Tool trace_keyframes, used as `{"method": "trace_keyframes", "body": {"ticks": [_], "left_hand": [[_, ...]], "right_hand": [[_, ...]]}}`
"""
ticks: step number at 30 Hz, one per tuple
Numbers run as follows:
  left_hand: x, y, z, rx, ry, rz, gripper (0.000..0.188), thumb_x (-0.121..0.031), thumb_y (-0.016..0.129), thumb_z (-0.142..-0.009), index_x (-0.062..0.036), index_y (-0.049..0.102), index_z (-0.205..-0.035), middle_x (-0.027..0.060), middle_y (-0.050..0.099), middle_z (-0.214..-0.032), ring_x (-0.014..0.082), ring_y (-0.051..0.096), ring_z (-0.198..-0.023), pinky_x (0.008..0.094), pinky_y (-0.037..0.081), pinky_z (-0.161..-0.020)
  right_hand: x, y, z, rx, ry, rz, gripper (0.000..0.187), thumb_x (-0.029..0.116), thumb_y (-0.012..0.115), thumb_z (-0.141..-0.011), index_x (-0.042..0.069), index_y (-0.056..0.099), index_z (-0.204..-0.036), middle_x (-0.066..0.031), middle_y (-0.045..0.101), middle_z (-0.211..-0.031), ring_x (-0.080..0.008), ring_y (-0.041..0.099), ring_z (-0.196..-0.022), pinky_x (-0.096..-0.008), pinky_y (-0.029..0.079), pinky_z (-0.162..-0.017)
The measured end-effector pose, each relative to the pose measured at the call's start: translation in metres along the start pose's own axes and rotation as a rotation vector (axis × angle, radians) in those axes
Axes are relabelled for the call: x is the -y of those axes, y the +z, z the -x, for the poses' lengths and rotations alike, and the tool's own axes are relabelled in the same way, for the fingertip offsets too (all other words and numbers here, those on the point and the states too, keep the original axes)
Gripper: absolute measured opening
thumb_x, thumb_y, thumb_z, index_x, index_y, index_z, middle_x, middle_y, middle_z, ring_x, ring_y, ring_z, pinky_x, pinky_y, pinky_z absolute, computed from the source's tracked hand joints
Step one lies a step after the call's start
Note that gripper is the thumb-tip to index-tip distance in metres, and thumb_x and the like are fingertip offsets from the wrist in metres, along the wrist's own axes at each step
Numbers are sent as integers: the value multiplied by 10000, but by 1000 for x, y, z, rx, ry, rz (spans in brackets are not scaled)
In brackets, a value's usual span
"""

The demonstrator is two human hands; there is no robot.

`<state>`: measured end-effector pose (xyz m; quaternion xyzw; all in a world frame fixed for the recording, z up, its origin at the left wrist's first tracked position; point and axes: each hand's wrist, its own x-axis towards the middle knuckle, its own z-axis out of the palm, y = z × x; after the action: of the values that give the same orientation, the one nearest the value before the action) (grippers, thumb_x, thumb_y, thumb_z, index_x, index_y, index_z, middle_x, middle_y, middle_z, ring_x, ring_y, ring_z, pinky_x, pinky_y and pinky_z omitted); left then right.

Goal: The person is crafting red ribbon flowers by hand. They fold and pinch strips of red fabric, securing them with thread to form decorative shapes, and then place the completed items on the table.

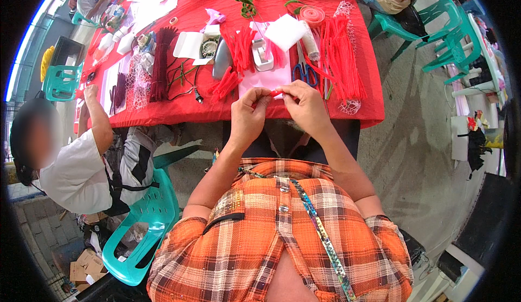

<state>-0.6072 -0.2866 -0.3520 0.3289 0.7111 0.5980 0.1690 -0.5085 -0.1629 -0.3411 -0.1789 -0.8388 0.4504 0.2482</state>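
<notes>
Over the near edge of the table, my left hand (251, 112) and my right hand (306, 106) meet with fingertips pinched. Between them is a small red piece (277, 93), similar in colour to the pipe cleaners around; its exact shape is mostly covered by my fingers. Just beyond lies a pink sheet (281, 77), with a white tape dispenser (262, 57) at its far end. Scissors with dark blue handles (305, 74) rest beyond my right hand. Short red pipe cleaners (224, 85) lie beyond my left hand, and a large bundle of long red pipe cleaners (347, 63) is at the right.
A red cloth (372, 98) covers the table. Dark red bundles (161, 65), an open white box (190, 45), a pink ribbon roll (312, 15) and green leafy stems (247, 6) lie on it. At my left another person (76, 171) sits on a green chair (144, 228).
</notes>
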Motion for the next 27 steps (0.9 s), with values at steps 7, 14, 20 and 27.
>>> {"method": "trace_keyframes", "body": {"ticks": [7, 14, 20, 27], "left_hand": [[-2, 3, 0, -36, -6, 65, 81, 6, 580, -834, 28, 589, -911, 87, 645, -833, 107, 602, -783, 234, 466, -706], [-14, 22, 20, -6, -239, 563, 101, -14, 600, -849, 15, 584, -944, 19, 605, -871, 62, 554, -775, 192, 449, -705], [-9, 20, 11, -96, -237, 594, 129, 7, 628, -816, -23, 538, -904, 37, 605, -828, 87, 583, -741, 206, 485, -689], [-7, 21, 6, -96, -223, 660, 226, 41, 637, -794, -47, 468, -915, 63, 614, -816, 104, 599, -744, 221, 497, -707]], "right_hand": [[-5, 0, -1, 54, 395, -570, 144, 67, 585, -862, -11, 639, -971, -35, 643, -830, -67, 595, -723, -204, 499, -616], [-3, 4, -3, -85, 386, -686, 138, 73, 600, -856, -12, 652, -952, -20, 632, -770, -48, 575, -701, -200, 499, -614], [-3, 4, -1, -81, 377, -691, 153, 65, 612, -844, -28, 656, -958, -33, 652, -818, -50, 569, -731, -202, 485, -661], [-1, 2, -1, -49, 331, -571, 144, 61, 617, -838, -34, 659, -937, -41, 664, -825, -56, 574, -739, -213, 481, -680]]}}
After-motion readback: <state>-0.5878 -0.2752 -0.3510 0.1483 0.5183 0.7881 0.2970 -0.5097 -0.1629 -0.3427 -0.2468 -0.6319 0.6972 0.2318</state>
